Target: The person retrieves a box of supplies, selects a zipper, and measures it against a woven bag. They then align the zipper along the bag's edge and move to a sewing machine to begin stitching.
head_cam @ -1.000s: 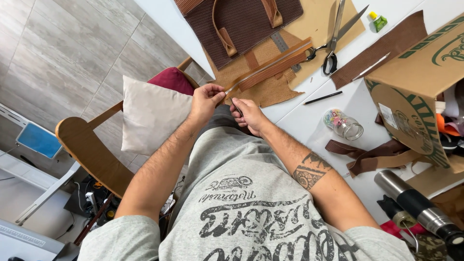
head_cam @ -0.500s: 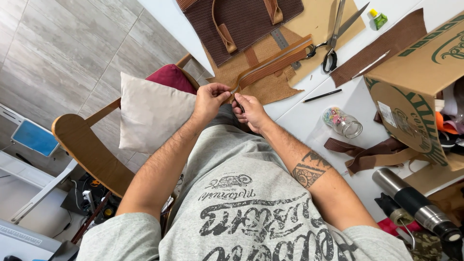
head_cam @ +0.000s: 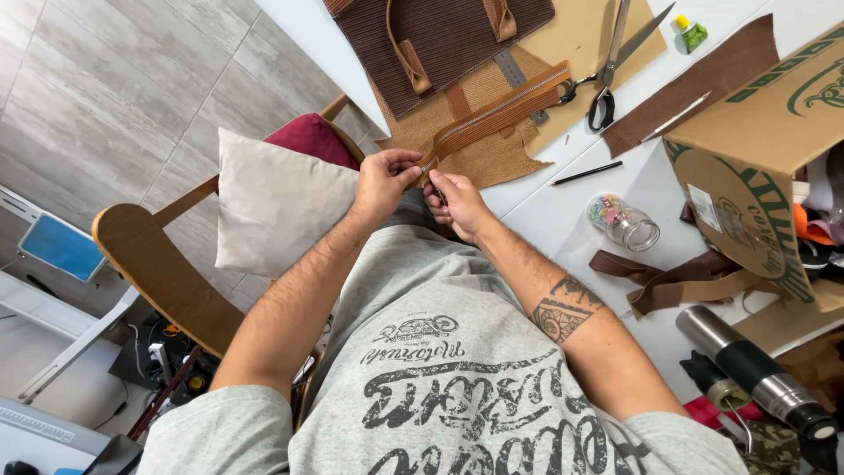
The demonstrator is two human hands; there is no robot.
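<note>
White worktable (head_cam: 651, 176) is running across the upper right, carrying a brown woven bag (head_cam: 440, 40) with tan handles, scissors (head_cam: 607, 79), a black pen (head_cam: 586, 172), a small glass jar (head_cam: 624, 222) of coloured bits and a cardboard box (head_cam: 774, 149), while a wooden chair (head_cam: 149, 264) with a pale cushion (head_cam: 272, 207) is standing on the grey tiled floor at the left. At the table's near edge the left hand (head_cam: 380, 182) is pinching the lower end of a tan zipper strip (head_cam: 497, 110), which is lying slantwise over a tan fabric piece (head_cam: 492, 158), and the right hand (head_cam: 457, 204) is curling its fingers close against that same end, just beside the left; whether it is actually gripping the strip I cannot tell.
</note>
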